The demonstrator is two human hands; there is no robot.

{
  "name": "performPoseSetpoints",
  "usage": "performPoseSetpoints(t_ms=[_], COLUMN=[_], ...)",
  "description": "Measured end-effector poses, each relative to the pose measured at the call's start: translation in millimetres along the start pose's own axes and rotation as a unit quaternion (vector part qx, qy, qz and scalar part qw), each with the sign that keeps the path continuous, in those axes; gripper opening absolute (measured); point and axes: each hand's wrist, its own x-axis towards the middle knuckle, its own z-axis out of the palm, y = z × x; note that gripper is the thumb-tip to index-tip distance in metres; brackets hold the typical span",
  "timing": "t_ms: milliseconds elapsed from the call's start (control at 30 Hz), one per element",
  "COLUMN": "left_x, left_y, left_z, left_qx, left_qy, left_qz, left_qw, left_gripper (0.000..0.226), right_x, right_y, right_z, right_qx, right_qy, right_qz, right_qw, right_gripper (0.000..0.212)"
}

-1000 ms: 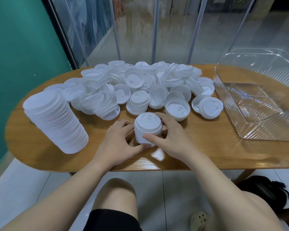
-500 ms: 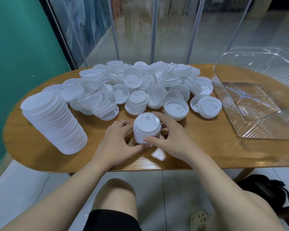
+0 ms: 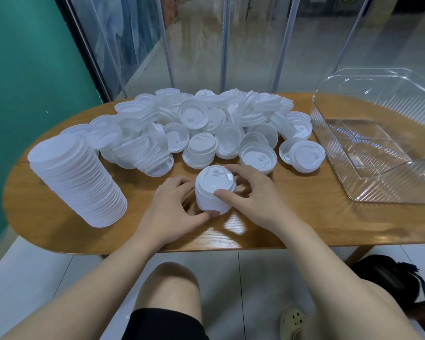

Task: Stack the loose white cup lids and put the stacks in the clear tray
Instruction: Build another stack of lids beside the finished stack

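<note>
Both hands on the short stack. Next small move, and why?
Probably add another loose lid from the pile with the right hand. The short stack, gripped by it and the left hand, is far lower than the tall stack, many lids lie loose, and the tray holds none.

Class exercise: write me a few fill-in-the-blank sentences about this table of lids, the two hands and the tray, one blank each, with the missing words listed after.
1. Both hands, the left hand and the right hand, hold the short stack of lids that stands on the ____.
2. The clear tray holds ____ lids.
3. The tall leaning stack stands on the person's ____ side.
4. The loose pile of lids lies ____ the short stack, away from the person.

Missing words: table; no; left; behind
</note>
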Motion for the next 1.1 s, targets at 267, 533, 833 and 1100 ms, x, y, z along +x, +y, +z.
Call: performPoseSetpoints(t_ms=[267, 533, 833, 1100], left_x=[0, 0, 0, 0], left_y=[-2, -3, -3, -1], left_z=[0, 0, 0, -1], left_qx=[-0.004, -0.004, -0.003, -0.002], left_qy=[-0.007, -0.013, -0.015, -0.014], left_qz=[-0.011, -0.021, -0.023, -0.021], left_qw=[1.0, 1.0, 1.0, 1.0], left_gripper=[0.073, 0.077, 0.079, 0.077], right_x=[10, 20, 11, 13], right_y=[13, 50, 24, 25], right_z=[-29, -46, -46, -46], right_qx=[-0.084, -0.234, -0.056, 0.151], right_qy=[0.171, 0.102, 0.188, 0.221], right_qz=[-0.096, -0.008, -0.024, 0.097], right_qw=[0.977, 0.967, 0.98, 0.959], right_gripper=[0.045, 0.02, 0.008, 0.036])
